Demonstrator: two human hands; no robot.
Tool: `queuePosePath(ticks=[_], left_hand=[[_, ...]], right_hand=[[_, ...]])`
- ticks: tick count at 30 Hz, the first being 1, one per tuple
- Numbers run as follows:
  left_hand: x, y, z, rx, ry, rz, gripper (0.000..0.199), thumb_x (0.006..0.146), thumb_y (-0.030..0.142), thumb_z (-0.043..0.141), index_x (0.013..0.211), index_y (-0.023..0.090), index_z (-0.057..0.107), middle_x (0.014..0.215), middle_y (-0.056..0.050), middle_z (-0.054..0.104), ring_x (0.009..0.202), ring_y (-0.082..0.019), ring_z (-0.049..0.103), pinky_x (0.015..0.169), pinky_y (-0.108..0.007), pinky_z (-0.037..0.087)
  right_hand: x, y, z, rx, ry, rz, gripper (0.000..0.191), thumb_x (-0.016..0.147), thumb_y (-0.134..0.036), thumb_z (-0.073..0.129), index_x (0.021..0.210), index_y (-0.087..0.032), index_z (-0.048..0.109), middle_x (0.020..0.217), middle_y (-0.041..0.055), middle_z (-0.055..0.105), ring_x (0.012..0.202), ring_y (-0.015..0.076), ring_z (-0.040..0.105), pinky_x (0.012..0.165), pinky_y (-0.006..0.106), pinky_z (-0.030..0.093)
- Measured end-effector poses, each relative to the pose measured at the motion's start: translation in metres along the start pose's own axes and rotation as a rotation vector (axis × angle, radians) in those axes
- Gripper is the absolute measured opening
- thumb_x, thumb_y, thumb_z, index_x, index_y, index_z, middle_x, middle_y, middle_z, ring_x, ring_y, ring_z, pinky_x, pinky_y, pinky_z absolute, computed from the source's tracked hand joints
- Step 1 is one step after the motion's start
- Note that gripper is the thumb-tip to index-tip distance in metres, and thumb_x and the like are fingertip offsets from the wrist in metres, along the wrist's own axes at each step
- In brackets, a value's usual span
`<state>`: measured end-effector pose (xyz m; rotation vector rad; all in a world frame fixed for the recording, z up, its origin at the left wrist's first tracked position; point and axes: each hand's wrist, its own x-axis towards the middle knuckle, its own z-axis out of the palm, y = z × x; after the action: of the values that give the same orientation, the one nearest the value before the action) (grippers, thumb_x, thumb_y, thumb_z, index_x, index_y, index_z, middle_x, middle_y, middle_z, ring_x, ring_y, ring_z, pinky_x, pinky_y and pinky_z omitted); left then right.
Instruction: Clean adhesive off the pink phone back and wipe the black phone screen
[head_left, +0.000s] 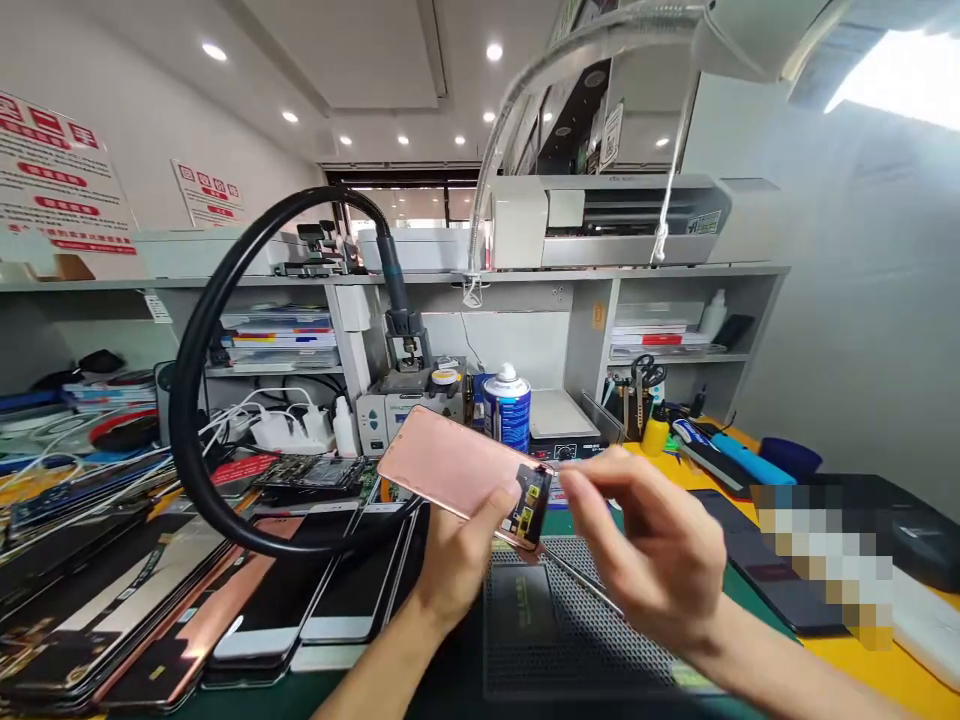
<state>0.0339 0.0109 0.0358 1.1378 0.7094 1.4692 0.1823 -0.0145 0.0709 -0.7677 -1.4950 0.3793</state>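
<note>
Left hand (463, 548): grasped the flat, rectangular pink phone panel (454, 458) by its lower edge
Right hand (654, 545): hung just right of the panel, fingertips together; any grip could not be made out
Panel's long axis: slanted down rightward, black circuit-bearing end (531, 500) toward the right hand
Below panel: grey perforated mat (589, 640)
Behind panel: blue cylindrical spray can (511, 408)

Can pass over the near part of the holed mat (592, 650), between the forearms (397, 650). Meets a thin metal rod (581, 576) farther in, then phone (457, 455), left hand (465, 555) and right hand (649, 540). Runs into looped black hose (182, 400) and crowded phone panels (274, 595) leftward, blue can (508, 408) straight ahead.
</note>
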Motion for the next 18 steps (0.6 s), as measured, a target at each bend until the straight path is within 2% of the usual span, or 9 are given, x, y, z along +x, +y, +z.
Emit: queuePosePath(ticks=[1, 3, 5, 8, 12, 14, 16, 18], left_hand=[[0.001, 0.000, 0.000, 0.001, 0.005, -0.011, 0.029, 0.083, 0.031, 0.071, 0.104, 0.012, 0.065, 0.083, -0.004, 0.070, 0.054, -0.015, 0.064, 0.048, -0.029, 0.056], [0.001, -0.002, 0.001, 0.009, 0.044, -0.022, 0.029, 0.082, 0.034, 0.071, 0.099, 0.012, 0.066, 0.074, -0.002, 0.068, 0.045, -0.015, 0.061, 0.043, -0.030, 0.054], [0.001, -0.004, 0.000, 0.020, 0.085, -0.030, 0.029, 0.081, 0.036, 0.072, 0.097, 0.013, 0.065, 0.075, -0.001, 0.069, 0.046, -0.015, 0.061, 0.044, -0.030, 0.054], [0.001, -0.009, -0.004, 0.050, 0.130, -0.049, 0.027, 0.081, 0.039, 0.072, 0.091, 0.015, 0.064, 0.067, 0.000, 0.066, 0.047, -0.016, 0.061, 0.043, -0.030, 0.053], [0.000, -0.015, -0.007, 0.097, 0.167, -0.077, 0.027, 0.084, 0.042, 0.069, 0.084, 0.015, 0.066, 0.056, 0.000, 0.063, 0.047, -0.016, 0.059, 0.043, -0.028, 0.049], [-0.002, -0.017, -0.005, 0.121, 0.172, -0.099, 0.028, 0.085, 0.043, 0.068, 0.082, 0.015, 0.068, 0.056, -0.001, 0.064, 0.048, -0.015, 0.058, 0.045, -0.027, 0.049], [-0.003, -0.019, 0.000, 0.157, 0.159, -0.112, 0.033, 0.088, 0.042, 0.064, 0.070, 0.015, 0.067, 0.052, -0.001, 0.062, 0.048, -0.014, 0.057, 0.050, -0.026, 0.049], [-0.005, -0.019, 0.005, 0.189, 0.146, -0.100, 0.041, 0.090, 0.042, 0.061, 0.060, 0.015, 0.064, 0.048, -0.002, 0.059, 0.048, -0.013, 0.057, 0.055, -0.026, 0.050]], right_hand=[[0.007, 0.011, -0.006, 0.025, 0.044, 0.106, 0.016, 0.086, -0.029, 0.068, 0.075, -0.019, 0.068, 0.060, -0.0014, 0.061, 0.052, 0.0117, 0.050, 0.051, 0.024, 0.041], [0.016, 0.032, -0.011, 0.081, 0.000, 0.302, 0.030, 0.088, -0.037, 0.067, 0.066, -0.017, 0.063, 0.051, -0.0031, 0.054, 0.046, 0.0102, 0.044, 0.046, 0.023, 0.036], [0.018, 0.049, -0.011, 0.160, -0.133, 0.449, 0.039, 0.089, -0.043, 0.066, 0.061, -0.016, 0.061, 0.046, -0.0033, 0.051, 0.042, 0.0095, 0.043, 0.043, 0.022, 0.034], [0.010, 0.064, -0.008, 0.322, -0.327, 0.618, 0.033, 0.085, -0.043, 0.068, 0.072, -0.013, 0.068, 0.056, 0.0007, 0.060, 0.044, 0.0115, 0.051, 0.042, 0.022, 0.039], [-0.007, 0.066, -0.007, 0.595, -0.522, 0.828, 0.023, 0.083, -0.034, 0.072, 0.090, -0.013, 0.074, 0.074, 0.0043, 0.068, 0.055, 0.0116, 0.059, 0.047, 0.020, 0.044], [-0.012, 0.063, -0.009, 0.663, -0.568, 0.898, 0.024, 0.084, -0.035, 0.072, 0.091, -0.012, 0.075, 0.080, 0.0069, 0.070, 0.057, 0.0097, 0.057, 0.050, 0.018, 0.045], [-0.015, 0.060, -0.010, 0.685, -0.603, 0.922, 0.029, 0.084, -0.038, 0.072, 0.087, -0.010, 0.075, 0.086, 0.0093, 0.071, 0.057, 0.0087, 0.055, 0.050, 0.018, 0.045], [-0.016, 0.058, -0.010, 0.712, -0.620, 0.943, 0.032, 0.084, -0.041, 0.073, 0.083, -0.009, 0.075, 0.083, 0.0084, 0.070, 0.056, 0.0083, 0.054, 0.050, 0.018, 0.045]])
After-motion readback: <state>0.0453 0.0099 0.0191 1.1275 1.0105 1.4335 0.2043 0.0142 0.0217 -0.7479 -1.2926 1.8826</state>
